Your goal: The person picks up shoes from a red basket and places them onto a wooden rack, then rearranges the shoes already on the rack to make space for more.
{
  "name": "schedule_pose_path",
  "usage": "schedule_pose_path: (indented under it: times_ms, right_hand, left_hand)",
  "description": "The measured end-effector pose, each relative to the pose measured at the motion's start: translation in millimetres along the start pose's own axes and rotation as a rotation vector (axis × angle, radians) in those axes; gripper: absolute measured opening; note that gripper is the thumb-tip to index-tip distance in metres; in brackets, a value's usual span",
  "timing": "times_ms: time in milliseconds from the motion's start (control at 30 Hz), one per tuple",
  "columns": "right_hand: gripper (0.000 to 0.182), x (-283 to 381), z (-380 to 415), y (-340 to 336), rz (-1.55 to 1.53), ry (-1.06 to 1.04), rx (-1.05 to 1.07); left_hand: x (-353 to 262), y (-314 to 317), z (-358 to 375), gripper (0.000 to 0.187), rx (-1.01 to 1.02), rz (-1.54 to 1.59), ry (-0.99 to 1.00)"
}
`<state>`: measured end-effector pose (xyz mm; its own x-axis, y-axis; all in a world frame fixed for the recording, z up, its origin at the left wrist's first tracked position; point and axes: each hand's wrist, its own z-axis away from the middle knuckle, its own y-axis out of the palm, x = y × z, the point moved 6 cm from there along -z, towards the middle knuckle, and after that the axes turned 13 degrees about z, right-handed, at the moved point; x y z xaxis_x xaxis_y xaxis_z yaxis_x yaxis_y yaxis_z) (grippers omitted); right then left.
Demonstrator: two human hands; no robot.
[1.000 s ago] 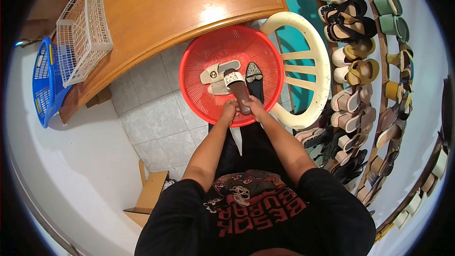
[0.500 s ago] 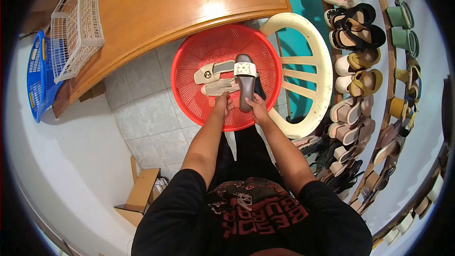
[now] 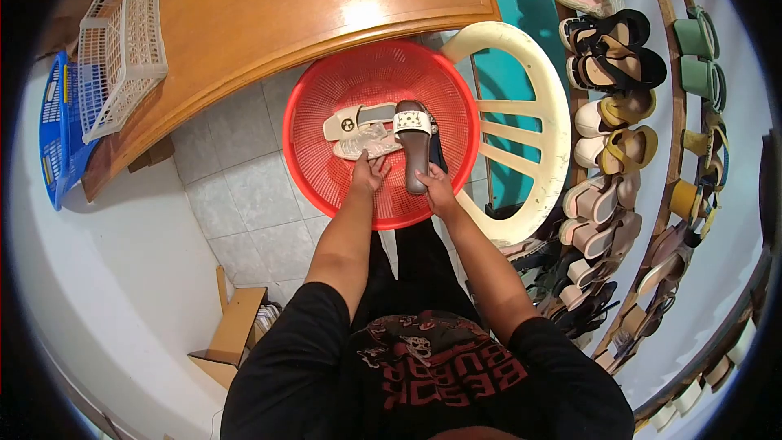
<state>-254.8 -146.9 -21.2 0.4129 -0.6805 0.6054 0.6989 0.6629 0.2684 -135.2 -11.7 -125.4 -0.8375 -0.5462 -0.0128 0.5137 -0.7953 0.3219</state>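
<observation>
Glossy wooden table (image 3: 309, 0), gray tile floor (image 3: 244, 187), cream plastic chair (image 3: 556, 106) around round red mesh basket (image 3: 322, 85). Right hand (image 3: 438, 189) grips brown sandal (image 3: 418, 159) at heel end, thumb on smooth insole; sandal over basket, extends up from hand, white strap (image 3: 412, 121) w/ metallic studs. Left hand (image 3: 371, 173) unclenched, fingers parted, at edge of 2 beige sandals (image 3: 342, 125), 1 w/ round emblem; contact unclear. Dark shoe (image 3: 436, 151) partly hidden beside brown sandal.
</observation>
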Motion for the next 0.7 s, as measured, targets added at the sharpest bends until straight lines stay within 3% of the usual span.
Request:
schedule_pose_path:
  times_ms: [167,233,533,633,700]
  right_hand:
    - [0.033,4.5,0.6,2.9,-0.007,0.000,-0.025]
    - [0.031,3.6,0.9,1.1,-0.016,-0.001,-0.030]
    - [0.028,11.7,7.3,4.9,-0.085,0.036,-0.105]
    - [0.031,8.6,6.6,4.5,-0.019,0.036,-0.088]
    - [0.034,7.6,3.6,10.5,0.225,-0.002,-0.048]
  left_hand:
    - [-7.7,-7.3,-7.5,0.041,-0.030,-0.041,0.070]
    - [-14.6,-14.7,2.2,0.043,-0.147,-0.166,0.197]
    - [-21.4,8.6,78.3,0.046,-0.022,-0.256,0.345]
    - [-19.9,10.4,72.9,0.049,0.016,-0.291,0.315]
    - [-17.9,14.2,66.1,0.054,0.039,-0.376,0.312]
